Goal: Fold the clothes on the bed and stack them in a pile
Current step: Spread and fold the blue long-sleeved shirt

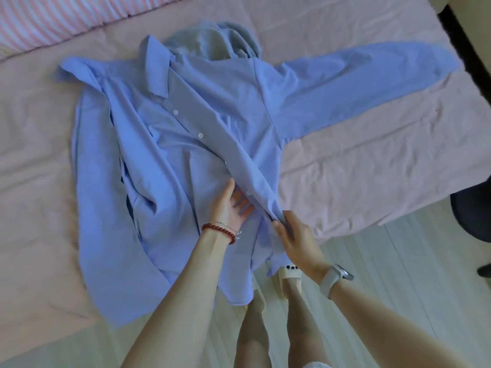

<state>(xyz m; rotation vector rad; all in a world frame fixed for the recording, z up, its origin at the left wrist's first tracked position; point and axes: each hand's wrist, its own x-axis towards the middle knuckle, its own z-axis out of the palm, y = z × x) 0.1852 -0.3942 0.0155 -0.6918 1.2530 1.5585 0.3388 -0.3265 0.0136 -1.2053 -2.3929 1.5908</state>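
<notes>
lying spread on the pink bed (pixel 372 144) is a blue shirt (pixel 148 166), one sleeve reaching far right. the left hand (pixel 233 205) rests spread, palm up, under the button placket; the right hand (pixel 292 229) pinches the placket's near end. a grey garment (pixel 212 41) sits bunched beyond the collar.

Blue shirt (pixel 164 160): I see a light blue button-up lying spread on the pink bed (pixel 372 144), collar at the far end, hem hanging over the near edge.
Right sleeve: stretched flat toward the far right.
Front placket: white buttons showing, drawn up into a ridge running toward the near right.
Grey garment (pixel 212 41): bunched in a heap just beyond the collar, partly under the shirt.
</notes>
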